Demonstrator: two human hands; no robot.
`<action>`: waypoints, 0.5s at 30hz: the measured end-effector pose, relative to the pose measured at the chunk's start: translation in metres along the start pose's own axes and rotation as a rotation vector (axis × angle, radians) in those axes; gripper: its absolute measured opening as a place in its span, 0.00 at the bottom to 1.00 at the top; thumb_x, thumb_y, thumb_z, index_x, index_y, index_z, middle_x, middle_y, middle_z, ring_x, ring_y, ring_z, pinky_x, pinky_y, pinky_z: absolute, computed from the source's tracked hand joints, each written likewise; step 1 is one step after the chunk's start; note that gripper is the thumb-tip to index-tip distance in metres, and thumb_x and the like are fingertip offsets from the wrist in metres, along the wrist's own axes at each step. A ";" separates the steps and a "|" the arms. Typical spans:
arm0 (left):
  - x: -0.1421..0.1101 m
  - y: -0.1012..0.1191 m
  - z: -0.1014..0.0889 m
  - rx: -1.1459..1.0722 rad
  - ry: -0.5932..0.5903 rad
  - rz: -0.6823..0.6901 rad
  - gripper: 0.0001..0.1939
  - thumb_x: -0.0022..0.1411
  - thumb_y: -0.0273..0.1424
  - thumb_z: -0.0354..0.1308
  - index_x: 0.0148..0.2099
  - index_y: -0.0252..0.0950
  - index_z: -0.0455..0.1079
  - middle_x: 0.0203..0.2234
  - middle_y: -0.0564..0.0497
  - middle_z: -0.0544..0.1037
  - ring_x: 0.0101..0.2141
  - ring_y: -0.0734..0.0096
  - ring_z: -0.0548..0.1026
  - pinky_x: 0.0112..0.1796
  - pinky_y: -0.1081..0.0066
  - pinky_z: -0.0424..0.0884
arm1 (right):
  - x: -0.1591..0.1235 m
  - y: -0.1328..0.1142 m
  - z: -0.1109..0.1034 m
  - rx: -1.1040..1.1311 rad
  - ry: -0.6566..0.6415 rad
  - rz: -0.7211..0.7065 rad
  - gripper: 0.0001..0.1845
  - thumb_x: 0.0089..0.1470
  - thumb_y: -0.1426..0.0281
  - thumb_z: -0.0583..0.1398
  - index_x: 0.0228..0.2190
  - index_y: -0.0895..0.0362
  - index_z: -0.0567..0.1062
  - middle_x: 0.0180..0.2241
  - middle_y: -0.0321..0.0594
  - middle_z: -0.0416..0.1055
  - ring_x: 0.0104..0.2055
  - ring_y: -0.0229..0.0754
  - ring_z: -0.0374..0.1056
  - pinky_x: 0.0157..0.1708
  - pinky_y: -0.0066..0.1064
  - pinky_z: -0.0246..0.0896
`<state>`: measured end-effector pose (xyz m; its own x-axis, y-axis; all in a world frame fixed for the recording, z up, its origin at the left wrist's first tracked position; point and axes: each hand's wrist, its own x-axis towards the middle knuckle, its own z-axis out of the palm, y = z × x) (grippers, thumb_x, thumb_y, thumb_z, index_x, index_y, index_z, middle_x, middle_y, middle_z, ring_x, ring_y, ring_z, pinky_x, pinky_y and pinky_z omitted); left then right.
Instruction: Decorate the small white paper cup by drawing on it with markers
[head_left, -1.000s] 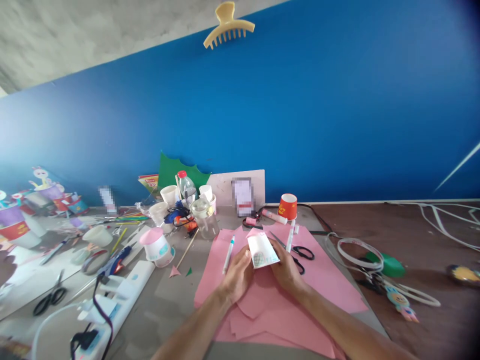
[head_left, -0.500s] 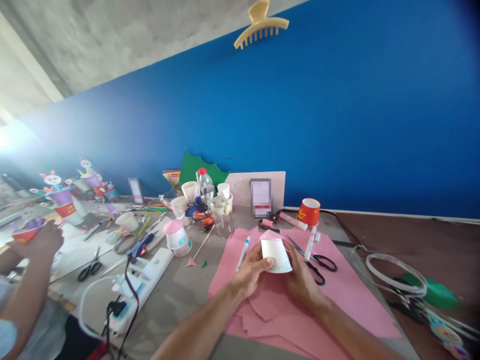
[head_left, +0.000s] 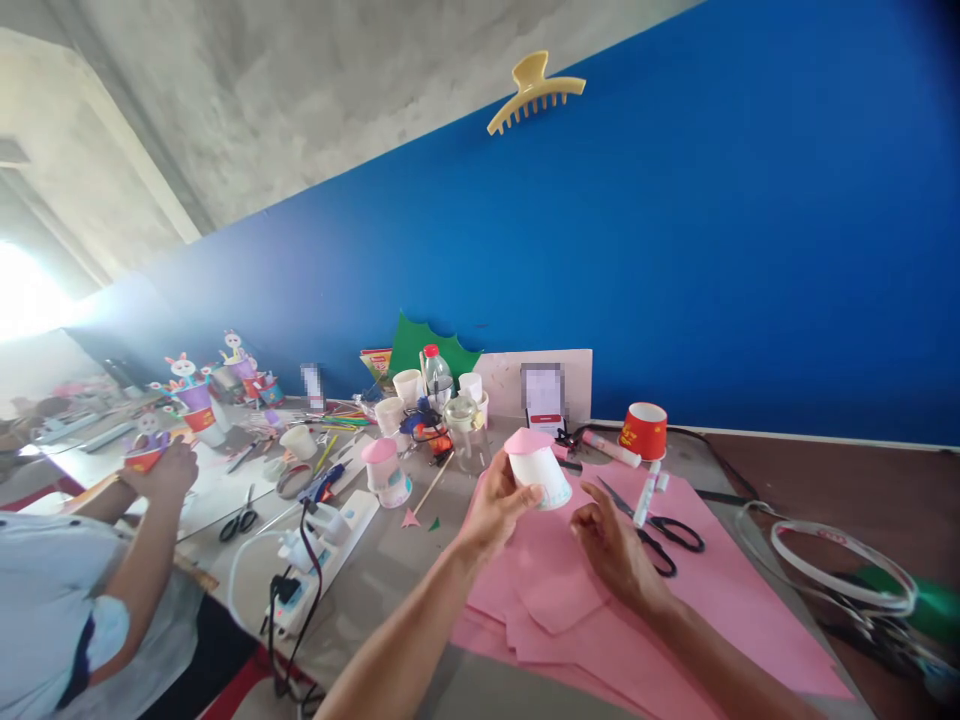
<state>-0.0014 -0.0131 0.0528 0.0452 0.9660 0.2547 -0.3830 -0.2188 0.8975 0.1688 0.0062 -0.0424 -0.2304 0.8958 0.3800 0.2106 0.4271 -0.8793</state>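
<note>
My left hand grips an upside-down white paper cup topped by a pink paper cone, the thumb across the cup's side. The cup is tilted above the pink paper sheets. Apart from the cup, just to its right, my right hand holds nothing, its fingers loosely bent and apart. Black-handled scissors lie on the paper beyond that hand, next to a white glue stick. A similar pink-topped cup stands to the left.
A power strip with plugs and cables lies left of the paper. Behind are a glass jar, a red-capped bottle and a phone. A red paper cup stands right. At far left a co-worker holds a red cup.
My right hand has let go of the cup and moved down and right of it. My left hand has raised and tilted the cup. The view has shifted left.
</note>
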 end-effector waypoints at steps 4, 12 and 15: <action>0.010 0.047 -0.025 0.151 0.150 0.116 0.30 0.48 0.36 0.71 0.53 0.37 0.69 0.43 0.45 0.78 0.42 0.61 0.75 0.40 0.69 0.70 | -0.001 -0.004 -0.001 -0.023 -0.013 -0.007 0.26 0.57 0.66 0.54 0.56 0.59 0.61 0.29 0.40 0.72 0.28 0.45 0.69 0.31 0.38 0.68; 0.023 0.136 -0.129 0.801 0.742 0.319 0.28 0.47 0.29 0.64 0.52 0.38 0.63 0.45 0.49 0.74 0.43 0.64 0.74 0.44 0.67 0.71 | 0.000 0.000 0.002 -0.049 -0.008 -0.044 0.23 0.58 0.65 0.53 0.54 0.58 0.63 0.28 0.40 0.73 0.28 0.45 0.71 0.29 0.37 0.68; 0.020 0.140 -0.156 0.907 0.844 0.288 0.27 0.47 0.29 0.63 0.51 0.37 0.62 0.43 0.49 0.74 0.40 0.65 0.74 0.41 0.67 0.72 | 0.000 0.004 0.003 -0.063 -0.010 -0.062 0.22 0.59 0.66 0.53 0.54 0.58 0.62 0.28 0.40 0.73 0.27 0.45 0.70 0.29 0.36 0.68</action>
<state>-0.1980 -0.0024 0.1274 -0.6615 0.5822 0.4727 0.4997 -0.1277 0.8567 0.1671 0.0074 -0.0468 -0.2538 0.8665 0.4299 0.2554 0.4887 -0.8342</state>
